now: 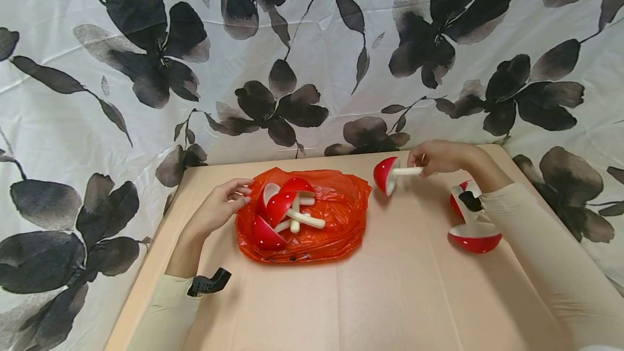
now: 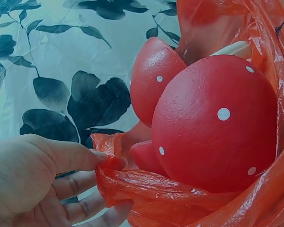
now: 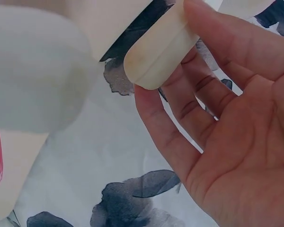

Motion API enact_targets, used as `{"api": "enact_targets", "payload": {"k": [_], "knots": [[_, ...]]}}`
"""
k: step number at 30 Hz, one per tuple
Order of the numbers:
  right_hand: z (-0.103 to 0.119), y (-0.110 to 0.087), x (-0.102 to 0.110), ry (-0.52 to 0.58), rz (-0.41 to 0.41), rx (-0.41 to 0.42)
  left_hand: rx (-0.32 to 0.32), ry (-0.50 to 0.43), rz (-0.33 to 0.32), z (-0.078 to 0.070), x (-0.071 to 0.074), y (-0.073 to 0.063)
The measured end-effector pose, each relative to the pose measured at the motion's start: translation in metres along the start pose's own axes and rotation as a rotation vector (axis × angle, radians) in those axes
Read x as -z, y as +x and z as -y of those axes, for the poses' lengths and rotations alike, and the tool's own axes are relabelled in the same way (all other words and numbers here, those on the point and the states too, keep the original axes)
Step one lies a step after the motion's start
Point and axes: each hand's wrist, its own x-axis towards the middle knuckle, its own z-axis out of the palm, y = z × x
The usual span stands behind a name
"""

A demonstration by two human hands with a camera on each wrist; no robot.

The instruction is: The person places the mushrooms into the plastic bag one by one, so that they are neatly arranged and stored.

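Observation:
My right hand (image 1: 441,157) pinches the pale stem of a toy mushroom (image 1: 385,175), its red white-spotted cap pointing left toward the bag. In the right wrist view the stem end (image 3: 156,61) lies between thumb and fingers. An orange-red plastic bag (image 1: 343,210) sits on the table with several red-capped mushrooms (image 1: 280,206) piled in it. At the bag's left edge, my left hand (image 1: 226,202) pinches the thin plastic between thumb and forefinger. The left wrist view shows a large red cap (image 2: 213,123) close beyond that folded rim.
Two more mushrooms lie at the table's right, one with its red cap (image 1: 475,241) toward me, partly covered by the right forearm. The light wooden table (image 1: 390,297) meets a floral cloth (image 1: 341,58) behind. A black wrist camera (image 1: 209,283) sits on the left sleeve.

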Motion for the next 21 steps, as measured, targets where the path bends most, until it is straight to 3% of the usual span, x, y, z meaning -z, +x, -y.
{"api": "enact_targets", "payload": {"k": [21], "knots": [[0.015, -0.021, -0.006, 0.078, -0.047, 0.029, 0.001, -0.010, 0.009, 0.002, 0.001, 0.000]]}}
